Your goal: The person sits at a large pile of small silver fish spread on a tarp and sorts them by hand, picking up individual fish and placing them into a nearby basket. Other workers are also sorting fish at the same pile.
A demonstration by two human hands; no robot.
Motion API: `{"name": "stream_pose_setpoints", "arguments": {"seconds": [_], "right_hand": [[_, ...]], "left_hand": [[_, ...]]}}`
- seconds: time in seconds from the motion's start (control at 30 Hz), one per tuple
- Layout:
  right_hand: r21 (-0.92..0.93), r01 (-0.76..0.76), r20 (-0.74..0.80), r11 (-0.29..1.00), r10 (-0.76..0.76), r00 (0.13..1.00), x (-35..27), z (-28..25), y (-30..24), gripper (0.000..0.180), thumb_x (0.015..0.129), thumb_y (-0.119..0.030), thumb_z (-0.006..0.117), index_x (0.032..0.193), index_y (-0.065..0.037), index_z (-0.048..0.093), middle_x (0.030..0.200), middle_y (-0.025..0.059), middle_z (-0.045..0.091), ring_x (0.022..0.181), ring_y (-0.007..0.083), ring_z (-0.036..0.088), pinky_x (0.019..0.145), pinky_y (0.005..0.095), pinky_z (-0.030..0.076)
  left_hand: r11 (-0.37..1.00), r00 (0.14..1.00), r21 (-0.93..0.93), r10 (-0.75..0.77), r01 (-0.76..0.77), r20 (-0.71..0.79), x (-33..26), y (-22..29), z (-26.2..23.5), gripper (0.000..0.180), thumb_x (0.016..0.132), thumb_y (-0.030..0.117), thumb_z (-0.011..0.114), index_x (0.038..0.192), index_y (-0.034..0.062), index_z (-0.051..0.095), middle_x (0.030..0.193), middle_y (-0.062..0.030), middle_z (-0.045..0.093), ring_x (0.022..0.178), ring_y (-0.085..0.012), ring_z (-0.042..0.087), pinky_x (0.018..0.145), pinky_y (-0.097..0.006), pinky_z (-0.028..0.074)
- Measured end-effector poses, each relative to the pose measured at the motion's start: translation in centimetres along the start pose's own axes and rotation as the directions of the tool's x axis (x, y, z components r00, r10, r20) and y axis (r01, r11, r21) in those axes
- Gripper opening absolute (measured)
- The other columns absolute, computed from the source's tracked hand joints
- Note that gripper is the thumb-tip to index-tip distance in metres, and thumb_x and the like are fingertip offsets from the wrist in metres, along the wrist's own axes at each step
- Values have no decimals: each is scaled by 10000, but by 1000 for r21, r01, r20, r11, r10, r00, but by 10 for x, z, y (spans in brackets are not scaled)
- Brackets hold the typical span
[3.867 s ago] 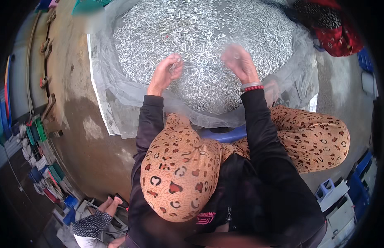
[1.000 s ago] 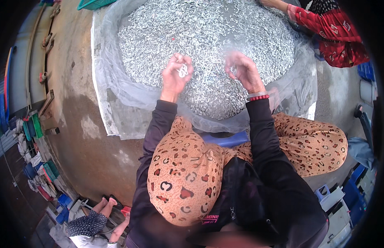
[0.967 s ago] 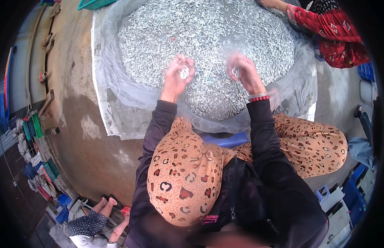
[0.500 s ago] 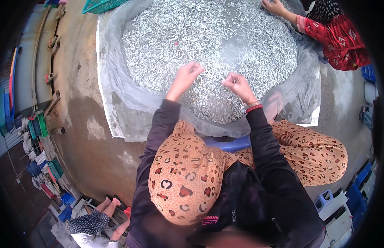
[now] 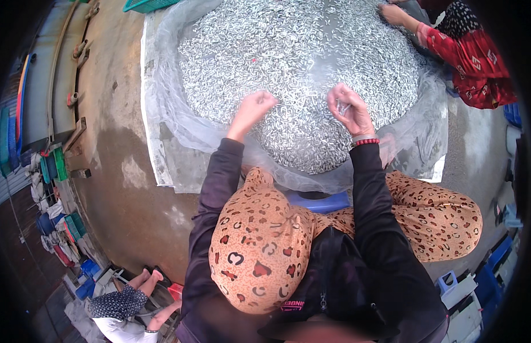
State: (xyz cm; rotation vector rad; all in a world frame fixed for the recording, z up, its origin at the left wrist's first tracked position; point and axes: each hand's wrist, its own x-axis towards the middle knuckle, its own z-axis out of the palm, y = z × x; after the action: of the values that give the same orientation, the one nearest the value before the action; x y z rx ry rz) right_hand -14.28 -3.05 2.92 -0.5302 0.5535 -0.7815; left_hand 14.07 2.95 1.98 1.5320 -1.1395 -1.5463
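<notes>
A wide spread of small silvery fish [image 5: 237, 63] lies on a pale mesh net [image 5: 165, 103] in front of me. Over its near part, my left hand [image 5: 254, 112] is closed in a pinch; whatever its fingertips hold is too small to make out. To the right, my right hand [image 5: 354, 111] is turned with its palm partly showing and its fingers curled around a few small fish. Between the two hands lie paler, whitish fish [image 5: 300, 102] on top of the others. A red band circles my right wrist.
At the far right, another person's hand [image 5: 394, 15] reaches to the fish from a red patterned sleeve [image 5: 468, 54]. A green basket [image 5: 148, 4] stands at the far left. My knees flank a blue stool [image 5: 320, 202]. Behind on the left sits another person [image 5: 120, 306].
My right hand has moved right, away from the left one, and turned so that its palm shows. My left hand stays pinched in nearly the same place. The view has shifted slightly.
</notes>
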Motion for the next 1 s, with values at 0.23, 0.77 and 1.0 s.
{"name": "stream_pose_setpoints", "arguments": {"seconds": [0.23,0.77,1.0], "right_hand": [[-985,-54,-9,-164,-264,964,42,-8,78,224,801,-194,630,987,-75,669,739,87,654,601,204,615,579,327,481],[-991,-131,-129,-11,-109,986,44,14,83,163,774,-219,688,855,-83,649,730,160,646,714,312,636,681,401,492],[-949,-84,-144,305,-179,973,34,2,41,243,775,-224,705,767,0,612,633,73,594,595,151,545,596,314,441]], "left_hand": [[550,964,835,233,-21,-129,7,-26,25,235,806,251,666,891,32,650,667,-142,624,652,-277,628,602,-387,480],[584,979,-811,146,30,141,-14,49,-4,331,888,307,423,811,6,536,726,-23,427,555,-90,397,381,-191,254],[792,1000,611,9,-20,21,2,5,23,270,803,295,689,846,37,619,660,-83,578,564,-182,562,488,-319,427]]}}
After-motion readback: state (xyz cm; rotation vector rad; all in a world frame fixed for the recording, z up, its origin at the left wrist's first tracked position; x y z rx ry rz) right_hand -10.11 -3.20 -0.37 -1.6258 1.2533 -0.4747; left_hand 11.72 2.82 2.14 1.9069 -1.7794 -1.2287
